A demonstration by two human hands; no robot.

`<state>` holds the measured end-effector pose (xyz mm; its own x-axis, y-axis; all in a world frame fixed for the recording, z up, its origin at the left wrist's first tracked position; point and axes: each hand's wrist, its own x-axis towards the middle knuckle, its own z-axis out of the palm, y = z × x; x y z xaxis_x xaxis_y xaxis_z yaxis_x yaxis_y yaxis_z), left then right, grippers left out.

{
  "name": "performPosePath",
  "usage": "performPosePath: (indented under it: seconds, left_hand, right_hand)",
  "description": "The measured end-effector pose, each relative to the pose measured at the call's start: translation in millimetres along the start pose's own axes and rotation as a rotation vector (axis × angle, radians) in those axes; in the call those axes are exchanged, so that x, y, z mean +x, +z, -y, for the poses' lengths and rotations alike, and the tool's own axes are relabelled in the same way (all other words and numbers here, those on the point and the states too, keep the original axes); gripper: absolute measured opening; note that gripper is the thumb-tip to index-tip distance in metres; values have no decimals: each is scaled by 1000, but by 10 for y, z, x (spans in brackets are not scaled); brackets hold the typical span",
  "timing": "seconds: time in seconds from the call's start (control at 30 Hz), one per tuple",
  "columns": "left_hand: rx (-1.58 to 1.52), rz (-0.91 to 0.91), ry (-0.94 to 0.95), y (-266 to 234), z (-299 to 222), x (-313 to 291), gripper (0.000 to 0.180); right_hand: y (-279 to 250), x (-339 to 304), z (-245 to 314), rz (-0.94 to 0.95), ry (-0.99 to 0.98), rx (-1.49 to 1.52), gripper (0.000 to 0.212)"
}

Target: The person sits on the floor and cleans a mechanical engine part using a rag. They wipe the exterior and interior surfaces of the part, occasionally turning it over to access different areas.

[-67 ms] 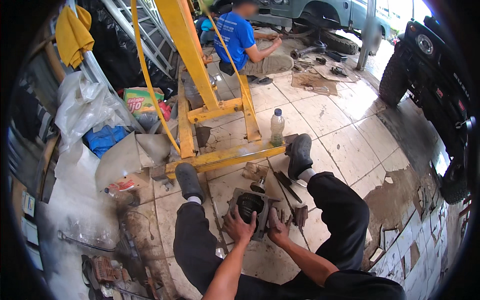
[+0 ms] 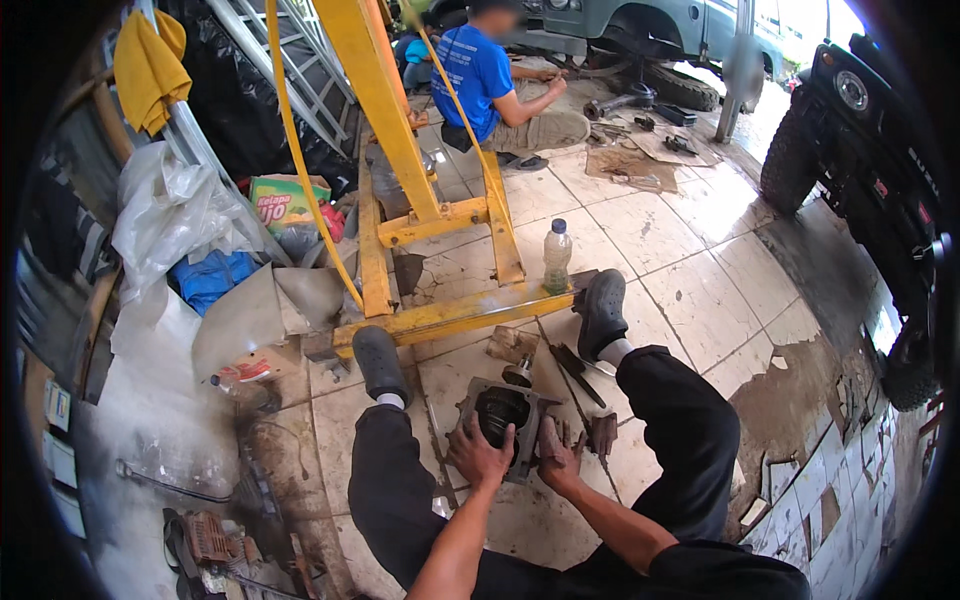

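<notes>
Between my feet on the tiles sits a grey metal gearbox housing (image 2: 528,452), its opening facing up with dark toothed gears (image 2: 502,408) inside. A metal shaft (image 2: 517,374) sticks out of its far end. My left hand (image 2: 480,456) grips the near left rim, fingers parted and thumb over the opening's edge. Close against the right side of the housing, my right hand (image 2: 558,462) has its fingers curled; whatever they hold is too small to make out. A brownish block-like piece (image 2: 603,434) lies just right of that hand.
Beyond my feet stands a yellow hoist frame (image 2: 450,318) with a plastic bottle (image 2: 557,258) on its base. A dark long tool (image 2: 575,374) lies near my right shoe. Farther off sits a person in blue (image 2: 473,80). A black vehicle (image 2: 860,170) stands right; greasy parts (image 2: 210,540) lie left.
</notes>
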<state>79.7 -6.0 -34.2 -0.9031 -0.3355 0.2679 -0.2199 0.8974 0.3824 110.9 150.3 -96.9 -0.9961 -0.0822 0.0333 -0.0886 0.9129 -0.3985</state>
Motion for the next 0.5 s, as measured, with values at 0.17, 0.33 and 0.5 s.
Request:
performPosePath:
  seconds: [0.17,0.33,0.5]
  left_hand:
    - [-4,48,-12,-12,8,0,82]
    - [-27,79,-30,-13,10,17,84]
    - [-14,112,-28,-69,42,-11,86]
  right_hand:
    - [-55,-72,54,87,23,-18,84]
    - [-84,-23,-74,16,-63,14,82]
    - [-358,97,-350,129,-267,-86,74]
